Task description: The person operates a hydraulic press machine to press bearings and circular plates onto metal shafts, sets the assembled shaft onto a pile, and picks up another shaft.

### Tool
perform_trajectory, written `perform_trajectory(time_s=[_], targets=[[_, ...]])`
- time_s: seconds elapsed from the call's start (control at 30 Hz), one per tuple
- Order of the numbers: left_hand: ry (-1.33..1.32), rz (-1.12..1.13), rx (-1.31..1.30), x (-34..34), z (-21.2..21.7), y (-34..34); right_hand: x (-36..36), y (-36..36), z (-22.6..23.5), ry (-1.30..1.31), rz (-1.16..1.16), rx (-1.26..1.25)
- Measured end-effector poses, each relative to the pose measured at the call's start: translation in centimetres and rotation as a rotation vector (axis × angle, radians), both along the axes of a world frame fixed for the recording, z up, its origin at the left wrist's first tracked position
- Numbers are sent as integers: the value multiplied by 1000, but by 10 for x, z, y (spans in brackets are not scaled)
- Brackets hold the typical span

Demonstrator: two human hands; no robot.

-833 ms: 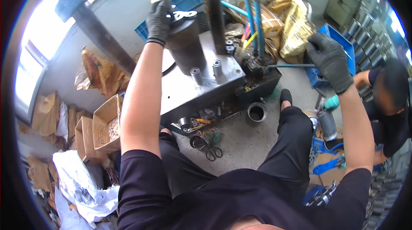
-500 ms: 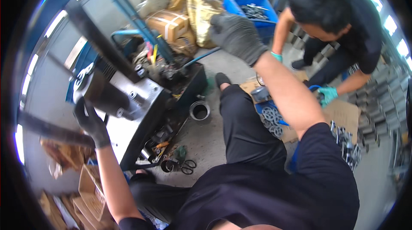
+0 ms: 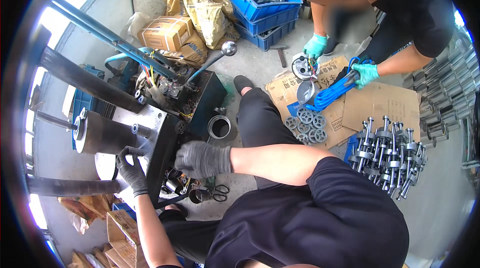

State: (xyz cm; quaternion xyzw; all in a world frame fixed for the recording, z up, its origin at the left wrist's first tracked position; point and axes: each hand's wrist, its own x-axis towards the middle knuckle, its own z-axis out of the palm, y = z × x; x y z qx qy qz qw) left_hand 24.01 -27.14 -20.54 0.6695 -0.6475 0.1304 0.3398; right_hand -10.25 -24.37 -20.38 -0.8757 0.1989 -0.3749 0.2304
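My left hand (image 3: 132,168) gripped the press plate (image 3: 150,133) edge while my right hand (image 3: 202,159) rested loosely curled beside it, where I judged fingers could get pinched under the steel cylinder (image 3: 102,132).

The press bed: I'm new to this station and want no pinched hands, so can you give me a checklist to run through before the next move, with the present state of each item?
1. Left hand gloved: ok; it sits at the press bed edge, under the dark cylinder.
2. Right hand gloved: ok, at the bed's front side.
3. Both hands away from the ball-knob lever: ok.
4. What the fingers grip: cannot tell.
5. Floor by the knees free of loose items: not ok; scissors and a metal ring lie there.
6. Co-worker's teal gloved hands apart from the press: ok.
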Motion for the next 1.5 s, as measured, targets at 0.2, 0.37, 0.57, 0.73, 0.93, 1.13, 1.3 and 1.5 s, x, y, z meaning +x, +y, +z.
perform_trajectory(time_s=[0.2,0.37,0.57,0.73,0.93,1.13,1.3,1.5], targets=[[37,-20,-42,3,-2,2,17,13,-6,25,170,67],[143,-60,-46,7,-3,1,30,10,-17,59,94,149],[246,-85,-267,-23,12,24,34,4,-10,21,-11,298],[611,-74,-49,-97,6,85,39,6,-14,-113,-68,350],[891,-225,202,-142,-22,113,66,11,-61,-266,-250,666],[631,-311,337,-147,-40,108,71,4,-85,-349,82,1409],[392,-220,310,-137,-35,102,80,0,-76,-234,-16,1235],[407,-210,358,-132,-37,101,79,-2,-88,-295,-78,1003]])
